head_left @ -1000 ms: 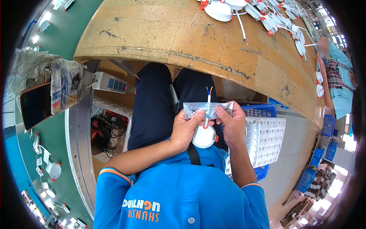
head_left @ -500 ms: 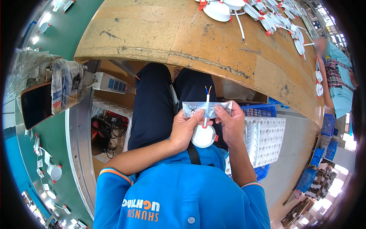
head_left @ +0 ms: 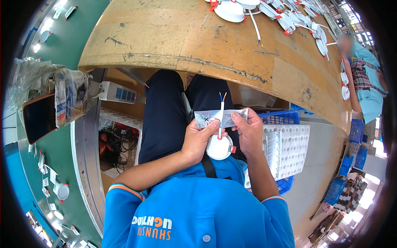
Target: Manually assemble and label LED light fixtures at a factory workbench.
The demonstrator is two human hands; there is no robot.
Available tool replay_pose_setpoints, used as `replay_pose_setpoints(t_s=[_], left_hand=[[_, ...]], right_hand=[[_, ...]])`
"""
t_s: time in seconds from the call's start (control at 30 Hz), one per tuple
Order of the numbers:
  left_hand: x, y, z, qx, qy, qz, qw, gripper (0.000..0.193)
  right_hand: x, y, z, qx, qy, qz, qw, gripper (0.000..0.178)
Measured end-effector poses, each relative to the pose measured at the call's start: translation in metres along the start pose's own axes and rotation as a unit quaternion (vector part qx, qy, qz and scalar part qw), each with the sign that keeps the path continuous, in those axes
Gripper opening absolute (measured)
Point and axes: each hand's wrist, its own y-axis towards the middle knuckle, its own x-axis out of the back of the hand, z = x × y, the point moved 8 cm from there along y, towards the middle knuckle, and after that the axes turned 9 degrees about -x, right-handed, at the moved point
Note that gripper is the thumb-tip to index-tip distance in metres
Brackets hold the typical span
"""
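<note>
A printed silvery label strip [head_left: 229, 119] is stretched between my hands, above my lap. My left hand [head_left: 196, 140] pinches its left end, thumb on top, and my right hand [head_left: 250, 133] pinches its right end. Across the strip's middle runs a white cable [head_left: 222, 106] with bare-ended blue and brown wires at its tip. The cable leads down to a round white downlight [head_left: 218, 148] with red clips, which hangs just below my fingers, against my shirt. Fingers under the label are partly hidden.
A worn wooden table [head_left: 186, 37] stands in front, with a heap of downlights [head_left: 285, 20] at far right. At left are a power strip [head_left: 118, 92], a phone [head_left: 39, 119] and a green belt [head_left: 62, 33]. White perforated trays [head_left: 295, 144] stand right. A co-worker [head_left: 366, 82] sits beyond.
The label's left part has bent and tilted, and my hands have shifted slightly left with the downlight. Both hands keep their pinch on the label.
</note>
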Motion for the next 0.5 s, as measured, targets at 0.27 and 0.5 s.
replay_pose_setpoints(t_s=[0.27, 0.5], left_hand=[[-0.0002, -0.0018, 0.0002, 0.007, -0.008, 0.009, 1.0, 0.015], [-0.0008, -0.0013, -0.0018, -0.003, -0.005, 0.007, 1.0, 0.016]], right_hand=[[0.0022, 0.0029, -0.0055, -0.006, 0.022, 0.015, 1.0, 0.012], [0.0042, -0.0004, -0.002, 0.005, 0.011, 0.002, 1.0, 0.013]])
